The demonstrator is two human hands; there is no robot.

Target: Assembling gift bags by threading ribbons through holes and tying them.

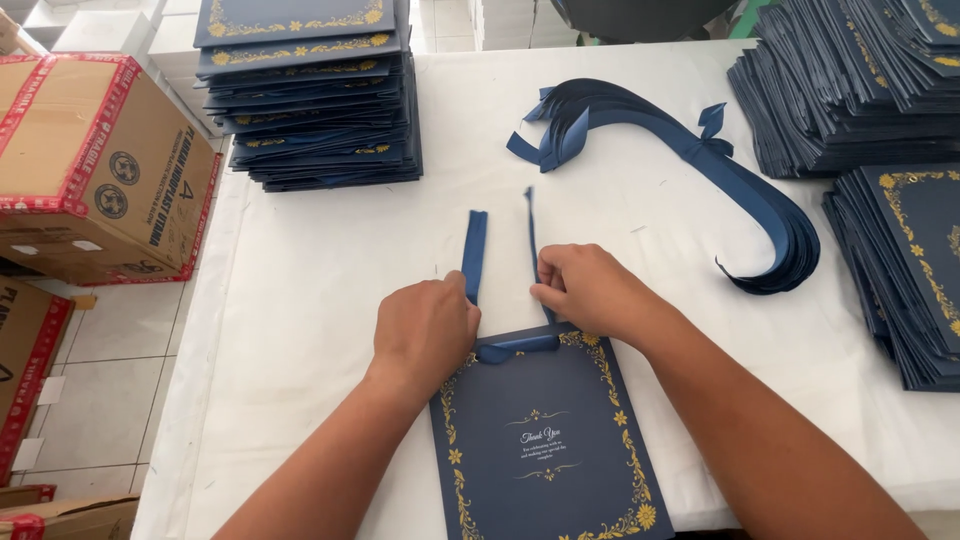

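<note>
Pinching satin ribbon tails [476, 255] above matte navy card [545, 440]: both hands [500, 315].

Bright, even daylight. The white table [300, 260] is nearly overexposed toward 12 o'clock. Soft, short shadows fall beneath the forearms toward 6 o'clock. Focus is sharp at centre; straight edges bow slightly toward the corners from wide-angle distortion.

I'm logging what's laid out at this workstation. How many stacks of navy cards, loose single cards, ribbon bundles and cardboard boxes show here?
Stacks of navy cards: 3, the far-left stack, the far-right stack and the right-edge stack
Single card under the left hand and right hand: 1
Ribbon bundle: 1
Cardboard boxes: 3, a big one and two partly cut off
Total: 8
</note>
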